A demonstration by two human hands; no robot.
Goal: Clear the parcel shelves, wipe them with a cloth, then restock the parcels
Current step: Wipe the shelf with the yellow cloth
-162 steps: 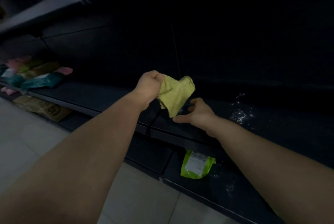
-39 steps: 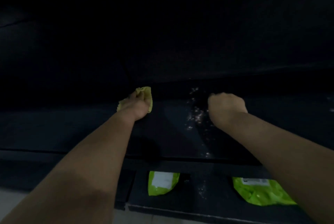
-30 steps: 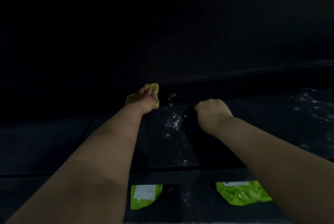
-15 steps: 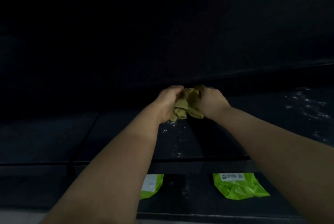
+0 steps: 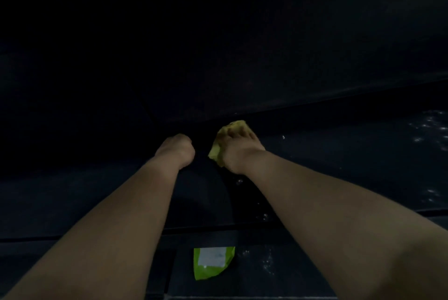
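Note:
Both arms reach deep into a dark, bare shelf (image 5: 339, 166). My right hand (image 5: 238, 148) lies on a crumpled yellow-green cloth (image 5: 217, 152) and holds it down against the shelf surface near the back wall. The cloth sticks out past the fingertips and beside the wrist. My left hand (image 5: 178, 149) is just to its left, curled into a fist with nothing in it, resting on the shelf. A green parcel (image 5: 212, 262) with a white label lies on the lower shelf, between my forearms.
The shelf above forms a low dark ceiling over the hands. White specks and droplets (image 5: 429, 130) dot the shelf to the far right. The shelf's front edge (image 5: 206, 228) runs across below my forearms.
The cloth has passed from my left hand to my right; both hands held it half a second ago. My right hand now has it on the shelf, and my left has drawn away.

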